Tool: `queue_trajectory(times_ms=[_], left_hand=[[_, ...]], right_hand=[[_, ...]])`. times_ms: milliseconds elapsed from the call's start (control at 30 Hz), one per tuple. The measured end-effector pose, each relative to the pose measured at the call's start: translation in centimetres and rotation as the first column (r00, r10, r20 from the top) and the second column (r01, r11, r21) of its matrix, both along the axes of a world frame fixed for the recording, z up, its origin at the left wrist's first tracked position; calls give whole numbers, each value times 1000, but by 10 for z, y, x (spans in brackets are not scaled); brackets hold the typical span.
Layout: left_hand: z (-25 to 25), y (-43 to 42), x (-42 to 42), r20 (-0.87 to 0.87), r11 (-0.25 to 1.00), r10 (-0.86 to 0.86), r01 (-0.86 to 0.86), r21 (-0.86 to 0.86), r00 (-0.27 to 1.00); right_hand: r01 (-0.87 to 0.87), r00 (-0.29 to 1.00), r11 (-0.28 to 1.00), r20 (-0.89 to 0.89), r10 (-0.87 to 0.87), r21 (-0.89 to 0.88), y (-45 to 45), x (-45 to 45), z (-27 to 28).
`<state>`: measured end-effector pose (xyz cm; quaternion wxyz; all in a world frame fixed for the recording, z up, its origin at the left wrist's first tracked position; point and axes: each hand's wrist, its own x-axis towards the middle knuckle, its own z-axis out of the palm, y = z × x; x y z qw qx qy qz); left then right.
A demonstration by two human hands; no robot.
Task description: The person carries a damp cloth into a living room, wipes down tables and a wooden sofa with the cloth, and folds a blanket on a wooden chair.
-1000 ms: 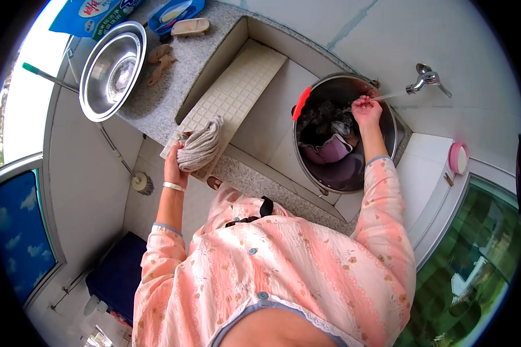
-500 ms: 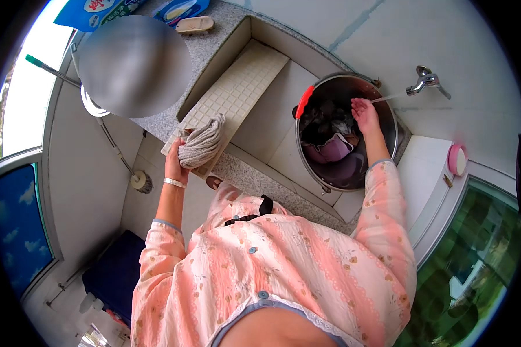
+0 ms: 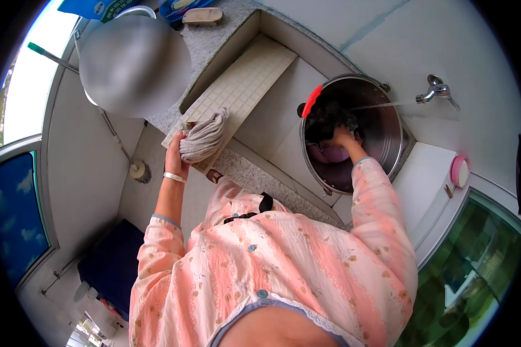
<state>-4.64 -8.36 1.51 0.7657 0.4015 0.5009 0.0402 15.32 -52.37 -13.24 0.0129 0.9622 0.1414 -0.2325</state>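
Note:
My left hand [image 3: 178,157] is closed round a looped bundle of grey cotton strands, like a string mop head [image 3: 204,137], at the near end of the tiled washboard slab [image 3: 246,75]. My right hand [image 3: 342,137] reaches down into a metal bucket [image 3: 382,168], its fingers bent into the wet clothes [image 3: 329,153]. These are dark and purple; the fingertips are partly hidden among them. A thin stream of water runs sideways from the wall tap [image 3: 437,91] into the bucket.
The bucket, with a red piece [image 3: 312,102] on its rim, stands in a stone sink [image 3: 272,130]. A brush [image 3: 202,16] lies on the ledge beside blue packets [image 3: 92,7]. A long-handled toilet brush [image 3: 139,171] leans at left; a pink round object [image 3: 459,171] is at right.
My right hand has moved from the water stream near the bucket's far side down and left into the clothes. My left hand still holds the grey bundle. The view has shifted slightly.

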Motion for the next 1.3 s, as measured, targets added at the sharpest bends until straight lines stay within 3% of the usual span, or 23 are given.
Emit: queue_trajectory(times_ms=[67,133,167,233,267,400,500,567,633,700,733,800,867,900,967,1000,1067,1167,1300], left_hand=[[3,-3,2,-7,1000,25,-24,14,1000],[6,-4,3,-9,999,15,-15,32,1000],[4,-3,1,-9,999,17,-16,34,1000],[-1,0,1,1,1000,0,0,25,1000],[0,1,1,6,1000,3,-3,27,1000],[-2,2,-1,-9,1000,-20,20,12,1000],[-8,8,-4,10,999,-49,49,-1,999],[-2,1,0,12,1000,-12,12,14,1000],[-2,2,-1,20,1000,-27,27,4,999],[-1,1,0,37,1000,-27,27,2,999],[-2,1,1,40,1000,-25,25,3,999],[-2,1,-1,26,1000,-16,16,12,1000],[4,-3,1,14,1000,-6,6,30,1000],[6,-4,2,9,999,1,-1,46,1000],[2,-2,1,5,999,-3,2,49,1000],[0,-1,0,2,999,-7,6,52,1000],[2,-3,0,7,999,-4,4,51,1000],[2,-3,0,16,999,-1,1,39,1000],[-3,2,-3,24,1000,-21,20,12,1000]], right_hand=[[-152,955,984,242,171,-95,4,-13,-5],[-127,989,989,-84,121,-76,-1,-5,-1],[-129,989,989,-84,122,-75,-6,1,2],[-68,960,993,-264,91,93,-12,17,22],[-71,961,993,-259,94,95,-14,20,35],[-133,979,916,-95,182,379,-20,34,117],[73,959,846,-269,85,527,-22,43,189],[150,931,845,-360,53,513,-29,48,208],[232,903,839,-430,2,492,-52,59,196],[-32,998,914,70,4,405,-74,62,154],[-35,997,913,73,6,406,-75,59,142],[-114,966,975,252,63,192,-73,52,123],[-123,990,937,104,93,328,-49,37,123],[-127,991,952,-12,135,278,-38,33,115],[-305,938,926,-97,332,221,-32,23,71],[-309,937,925,-97,336,222,-22,16,60],[-145,989,986,-6,146,78,5,-3,49],[-18,999,998,-28,16,-65,31,-5,42],[-37,999,999,-36,38,38,13,13,12]])
